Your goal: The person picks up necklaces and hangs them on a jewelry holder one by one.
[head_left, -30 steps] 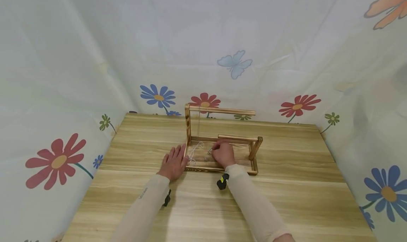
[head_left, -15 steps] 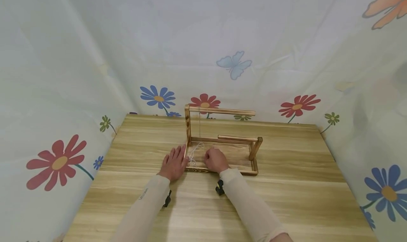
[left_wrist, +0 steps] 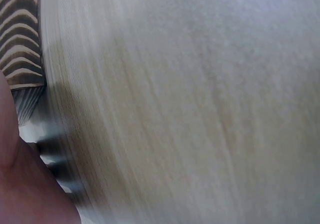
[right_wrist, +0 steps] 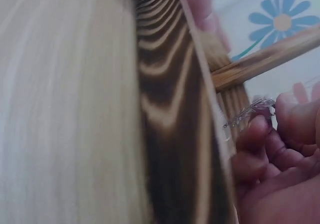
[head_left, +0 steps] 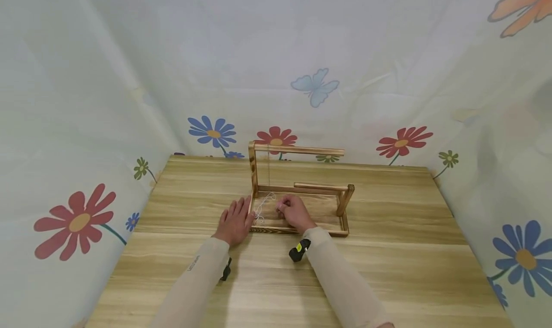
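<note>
A wooden stand (head_left: 297,230) with a shallow tray base and two raised bars sits on the table. My right hand (head_left: 297,214) is over its tray, thumb and finger pinching a thin silver chain (right_wrist: 252,109) with small link-like pieces, seen in the right wrist view. At the tray's left end, my left hand (head_left: 234,223) lies with straight fingers against the frame. White cords (head_left: 260,211) lie loose in the tray between the hands. From the upper bar (head_left: 302,150) hangs a thin strand (head_left: 269,167), too fine to tell its kind.
The lower bar (head_left: 321,186) rises on a post at the stand's right end. Wood-grain tabletop (head_left: 388,270) surrounds the stand. A flower-printed cloth (head_left: 241,55) encloses the table at the back and sides.
My right hand has moved left and toward me in the tray, then slightly back. A small silver piece seen on the tray floor earlier is out of sight. The left hand stays put.
</note>
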### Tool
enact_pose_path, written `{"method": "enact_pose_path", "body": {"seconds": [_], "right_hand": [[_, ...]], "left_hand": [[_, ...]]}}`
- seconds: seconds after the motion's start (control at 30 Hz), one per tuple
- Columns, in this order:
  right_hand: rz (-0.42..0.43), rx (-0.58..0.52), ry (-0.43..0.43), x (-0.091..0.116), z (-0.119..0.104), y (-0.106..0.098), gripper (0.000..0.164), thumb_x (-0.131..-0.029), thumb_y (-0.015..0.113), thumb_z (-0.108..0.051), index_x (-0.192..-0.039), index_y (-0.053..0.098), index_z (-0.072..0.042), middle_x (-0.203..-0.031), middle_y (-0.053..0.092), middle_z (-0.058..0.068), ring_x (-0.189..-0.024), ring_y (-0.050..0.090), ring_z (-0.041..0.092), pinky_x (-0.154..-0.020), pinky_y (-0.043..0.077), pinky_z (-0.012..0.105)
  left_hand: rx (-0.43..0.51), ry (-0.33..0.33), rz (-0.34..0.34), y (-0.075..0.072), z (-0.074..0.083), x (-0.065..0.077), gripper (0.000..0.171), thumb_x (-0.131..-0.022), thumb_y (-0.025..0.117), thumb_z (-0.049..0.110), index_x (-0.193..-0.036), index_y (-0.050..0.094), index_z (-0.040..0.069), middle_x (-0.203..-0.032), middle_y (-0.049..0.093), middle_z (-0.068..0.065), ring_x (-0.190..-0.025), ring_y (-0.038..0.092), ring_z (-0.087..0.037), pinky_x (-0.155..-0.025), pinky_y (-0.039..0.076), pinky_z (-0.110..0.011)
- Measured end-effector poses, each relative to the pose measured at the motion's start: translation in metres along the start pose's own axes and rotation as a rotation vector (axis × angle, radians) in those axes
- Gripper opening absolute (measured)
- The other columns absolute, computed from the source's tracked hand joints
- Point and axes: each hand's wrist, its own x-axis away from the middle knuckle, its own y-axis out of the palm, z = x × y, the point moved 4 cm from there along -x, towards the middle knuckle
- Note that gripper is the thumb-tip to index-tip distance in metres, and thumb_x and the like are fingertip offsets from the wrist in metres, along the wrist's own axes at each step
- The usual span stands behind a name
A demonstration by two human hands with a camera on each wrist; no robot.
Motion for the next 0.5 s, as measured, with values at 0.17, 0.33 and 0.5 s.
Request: {"method": "enact_pose_path", "body": {"seconds": [0.17,0.33,0.5], "right_hand": [[-0.052,-0.100,-0.022,0.005,-0.014,-0.001,0.010,-0.104,0.056,0.002,-0.096,0.060,0.006,-0.081,0.064,0.020,-0.068,0.057,0.024,-0.065,0.051,0.037],[-0.165,-0.143,-0.005,0.015,-0.035,-0.004,0.019,-0.106,0.051,0.002,-0.117,0.063,0.012,-0.083,0.062,0.011,-0.069,0.052,0.021,-0.068,0.049,0.038],[-0.229,-0.140,0.027,0.022,-0.057,-0.011,0.022,-0.106,0.052,-0.003,-0.113,0.071,0.006,-0.081,0.061,0.007,-0.069,0.051,0.018,-0.065,0.047,0.029]], "left_hand": [[-0.003,-0.004,-0.005,0.001,0.000,-0.002,0.065,-0.113,0.022,0.048,-0.170,0.002,0.024,-0.178,0.006,-0.010,-0.165,-0.001,-0.037,-0.130,0.002,-0.064],[-0.005,-0.013,-0.014,0.004,-0.003,-0.004,0.065,-0.113,0.022,0.048,-0.170,0.001,0.025,-0.178,0.006,-0.011,-0.165,-0.002,-0.038,-0.130,0.001,-0.065],[-0.002,-0.011,-0.011,0.005,-0.004,-0.005,0.066,-0.113,0.021,0.052,-0.170,0.002,0.027,-0.178,0.008,-0.012,-0.165,0.001,-0.039,-0.130,0.002,-0.066]]}}
